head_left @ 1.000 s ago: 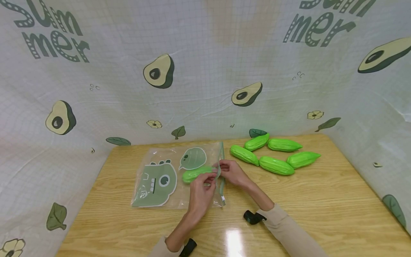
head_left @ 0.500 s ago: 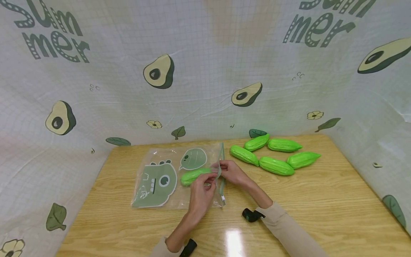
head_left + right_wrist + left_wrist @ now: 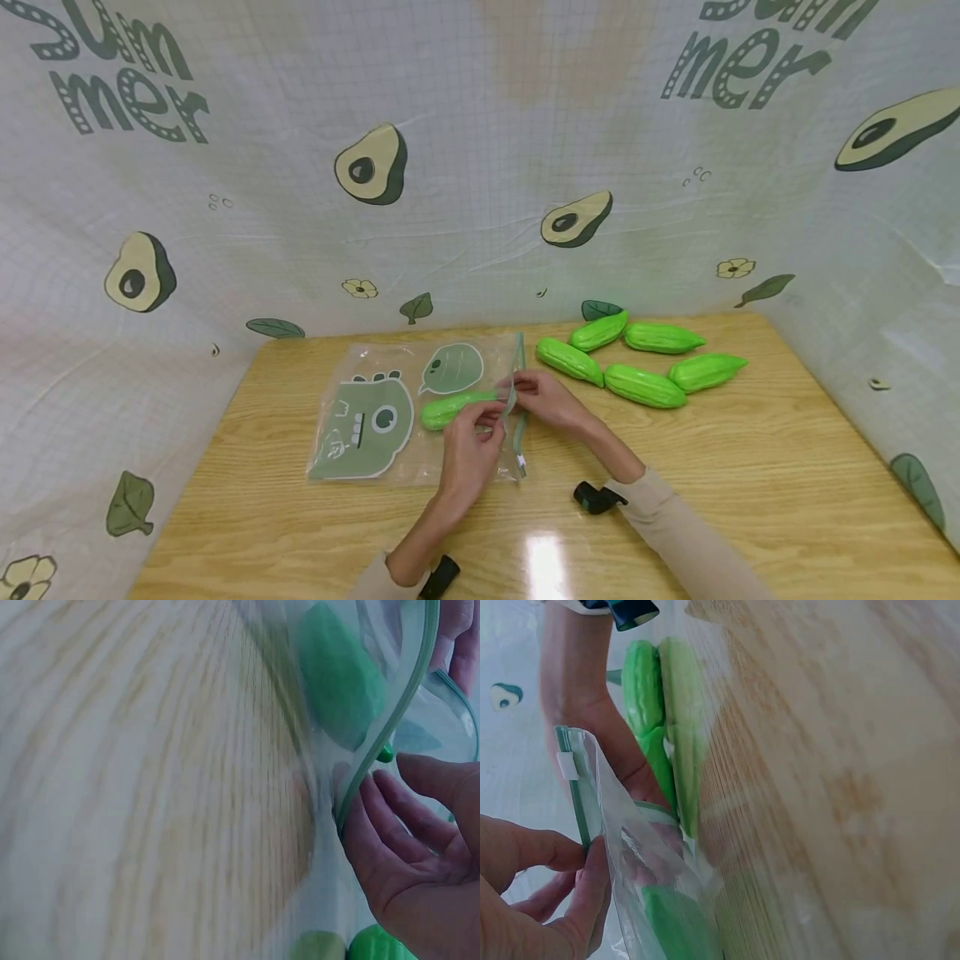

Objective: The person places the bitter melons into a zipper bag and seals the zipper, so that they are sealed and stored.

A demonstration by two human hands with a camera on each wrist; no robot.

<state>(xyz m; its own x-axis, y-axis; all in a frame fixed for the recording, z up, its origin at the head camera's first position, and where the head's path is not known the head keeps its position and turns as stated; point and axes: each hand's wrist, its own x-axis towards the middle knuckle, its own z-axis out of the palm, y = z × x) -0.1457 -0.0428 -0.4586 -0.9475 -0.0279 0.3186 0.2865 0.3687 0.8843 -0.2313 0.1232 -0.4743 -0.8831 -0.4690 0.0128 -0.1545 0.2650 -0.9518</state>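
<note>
A clear zip bag (image 3: pixel 420 458) with green dinosaur prints lies flat on the table, its mouth facing right. Inside it, near the mouth, is a bright green, ridged bitter melon (image 3: pixel 446 412). My left hand (image 3: pixel 471 446) pinches the upper edge of the mouth beside the green zip strip, as the left wrist view shows (image 3: pixel 555 889). My right hand (image 3: pixel 547 402) reaches into the mouth with loosely bent fingers. In the right wrist view its thumb (image 3: pixel 431 776) stands apart from the fingers, close to the melon's stem tip (image 3: pixel 385 754). The melon's right end is partly hidden in the head view.
Several more bitter melons (image 3: pixel 645 386) lie grouped on the wooden table (image 3: pixel 750 467) right of the bag. A white zip slider (image 3: pixel 521 461) sits at the bag's near right corner. A printed cloth (image 3: pixel 480 167) hangs behind and at both sides.
The bitter melon in the bag has slid slightly left, deeper inside. My left hand keeps its pinch on the bag's edge, and my right hand stays at the mouth.
</note>
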